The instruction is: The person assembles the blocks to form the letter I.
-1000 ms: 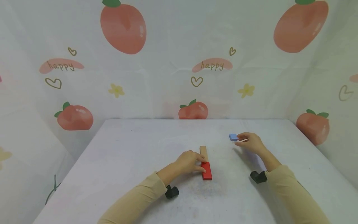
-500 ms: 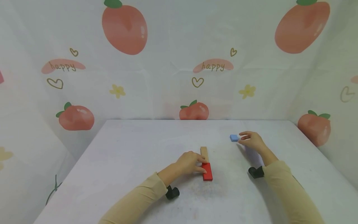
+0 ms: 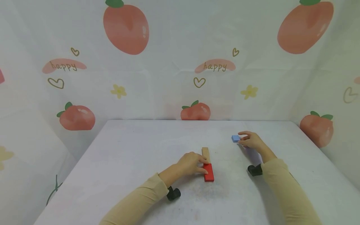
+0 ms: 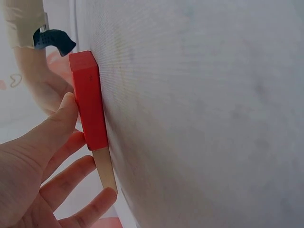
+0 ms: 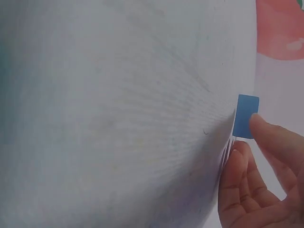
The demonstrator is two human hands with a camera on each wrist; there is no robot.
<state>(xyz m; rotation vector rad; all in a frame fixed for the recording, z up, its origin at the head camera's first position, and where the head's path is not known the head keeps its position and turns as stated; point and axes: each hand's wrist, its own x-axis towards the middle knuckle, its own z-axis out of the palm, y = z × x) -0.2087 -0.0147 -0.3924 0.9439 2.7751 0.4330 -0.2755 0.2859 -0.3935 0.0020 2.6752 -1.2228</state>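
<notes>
A red block (image 3: 209,172) lies flat on the table, end to end with a bare wooden block (image 3: 206,153). My left hand (image 3: 189,163) rests on both with spread, fairly straight fingers. In the left wrist view the thumb (image 4: 66,107) touches the red block's side, and one fingertip lies at the wooden block's (image 4: 106,171) end. Farther back sits a small blue block (image 3: 235,138). Around its right end hovers my right hand (image 3: 251,140); in the right wrist view its thumb (image 5: 273,135) overlaps a corner of the blue block, with the other fingertips just below it.
Both blocks groups share one white table (image 3: 146,143), which ends at a printed cloth backdrop (image 3: 157,87). Black wrist cameras, left (image 3: 173,194) and right (image 3: 254,170), stick out from the sleeves close to the tabletop.
My right hand first draws slightly back from the blue block, then moves left again until its fingertips overlap the block's right end. The left hand and the blocks stay in place.
</notes>
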